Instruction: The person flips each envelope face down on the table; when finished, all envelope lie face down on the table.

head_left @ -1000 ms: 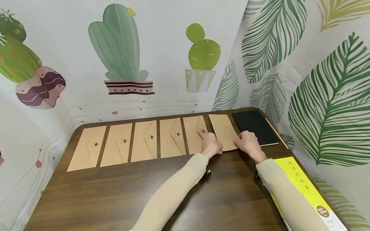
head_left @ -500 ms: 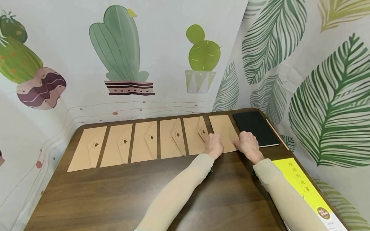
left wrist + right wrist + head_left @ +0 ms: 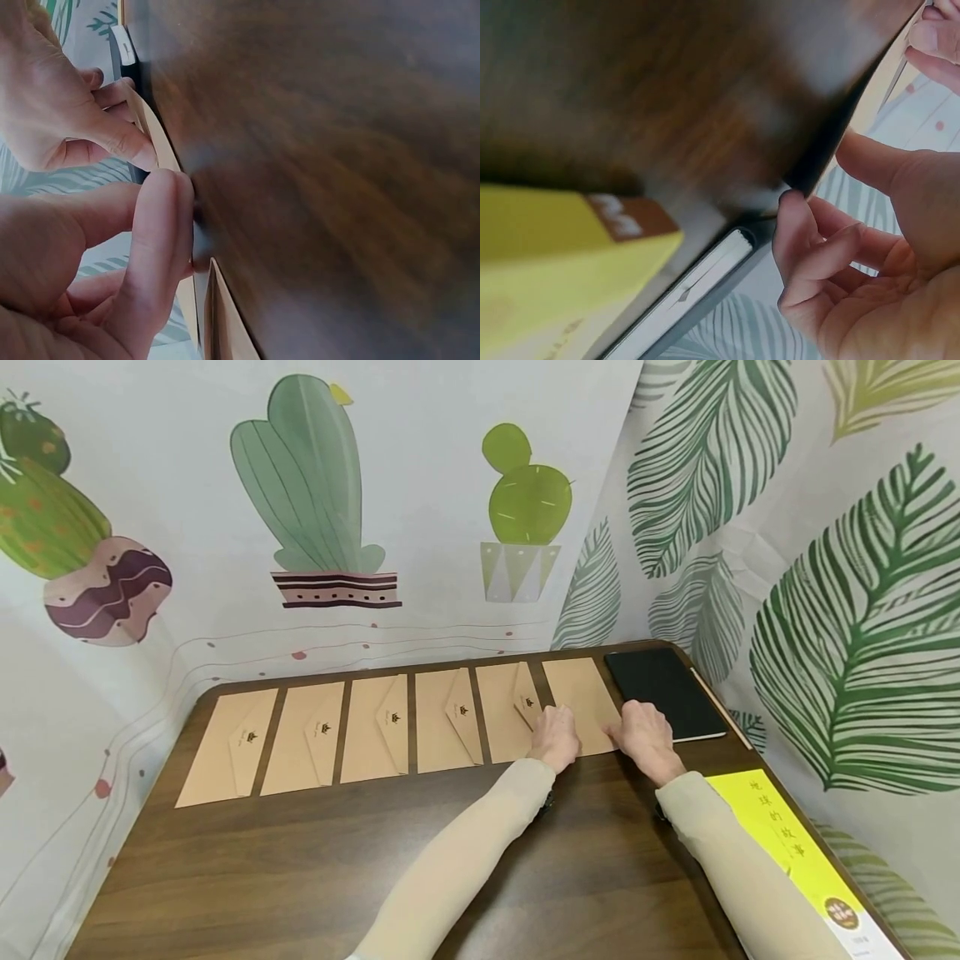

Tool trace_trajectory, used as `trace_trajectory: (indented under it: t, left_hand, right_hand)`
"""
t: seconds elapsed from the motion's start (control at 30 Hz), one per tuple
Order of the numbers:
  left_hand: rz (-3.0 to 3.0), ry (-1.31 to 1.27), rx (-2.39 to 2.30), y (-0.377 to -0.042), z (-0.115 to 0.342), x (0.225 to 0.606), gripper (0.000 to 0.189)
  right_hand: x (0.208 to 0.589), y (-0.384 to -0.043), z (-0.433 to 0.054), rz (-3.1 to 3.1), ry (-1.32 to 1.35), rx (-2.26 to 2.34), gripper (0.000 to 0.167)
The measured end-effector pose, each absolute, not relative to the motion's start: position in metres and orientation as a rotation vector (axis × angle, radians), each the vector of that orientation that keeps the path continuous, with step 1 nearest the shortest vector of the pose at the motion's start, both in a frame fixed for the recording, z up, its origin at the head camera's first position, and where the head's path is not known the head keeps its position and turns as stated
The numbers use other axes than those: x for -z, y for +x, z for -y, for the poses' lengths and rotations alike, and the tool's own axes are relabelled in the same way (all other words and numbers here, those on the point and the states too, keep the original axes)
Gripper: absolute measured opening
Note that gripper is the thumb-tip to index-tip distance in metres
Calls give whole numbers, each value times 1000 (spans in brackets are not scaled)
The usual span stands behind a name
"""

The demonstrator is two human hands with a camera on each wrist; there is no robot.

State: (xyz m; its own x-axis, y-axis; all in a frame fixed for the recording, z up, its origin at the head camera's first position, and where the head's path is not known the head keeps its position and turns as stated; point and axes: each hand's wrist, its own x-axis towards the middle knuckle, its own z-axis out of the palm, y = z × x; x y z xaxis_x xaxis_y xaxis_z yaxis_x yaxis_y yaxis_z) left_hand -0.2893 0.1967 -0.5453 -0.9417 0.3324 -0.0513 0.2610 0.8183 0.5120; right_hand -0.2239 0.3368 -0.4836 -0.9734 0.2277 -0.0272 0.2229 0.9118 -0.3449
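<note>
In the head view a brown kraft envelope lies plain side up at the right end of a row of several envelopes. My left hand grips its near left corner. My right hand pinches the near right corner between thumb and fingers. From the left wrist the envelope's near edge looks slightly bowed and raised off the tabletop, with the right hand beyond the left hand. The right wrist view shows the right thumb on one face and fingers at the other, beside a black notebook.
To the left, several envelopes with crown-printed flaps stand in a row along the back of the wooden table. A black notebook lies right of the held envelope. A yellow book is under the right forearm; a patterned cloth hangs behind.
Over the second, the left hand shifts slightly right along the envelope's near edge, and that edge sits flatter. The right hand stays at its corner. Little differs from half a second ago.
</note>
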Motion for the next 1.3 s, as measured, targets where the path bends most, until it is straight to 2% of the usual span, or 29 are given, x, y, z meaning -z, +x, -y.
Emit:
trace_trajectory:
  t: [0.2, 0.4, 0.5, 0.63, 0.83, 0.9, 0.97, 1.1, 1.17, 1.3]
  left_hand:
    - [-2874, 490, -796, -291, -194, 546, 26]
    - [-2891, 510, -988, -289, -184, 551, 45]
    - [-2849, 505, -1107, -280, -172, 543, 45]
    - [-2855, 492, -1214, -269, -151, 529, 24]
    - [-2834, 438, -1281, -252, -110, 494, 35]
    - [-2796, 394, -1291, -241, -95, 472, 33]
    - [-2814, 379, -1295, -239, -85, 469, 29]
    - [-2832, 361, -1329, -239, -67, 469, 22]
    - [-2836, 374, -1350, -241, -59, 472, 20]
    - [-2847, 377, -1347, -242, -47, 475, 21]
  right_hand:
    - [484, -226, -337, 3060, -338, -525, 44]
    - [480, -224, -328, 2997, -348, -594, 44]
    - [478, -221, -317, 2959, -322, -680, 37]
    - [473, -218, -297, 2920, -217, -753, 25]
    - [483, -222, -271, 2870, -66, -769, 24]
    - [492, -227, -265, 2875, -38, -770, 24]
    - [495, -228, -258, 2902, -31, -785, 27]
    - [498, -234, -247, 2992, -74, -803, 35]
    - [519, -246, -252, 3017, -72, -770, 43]
    - [543, -260, -256, 3043, -75, -731, 41]
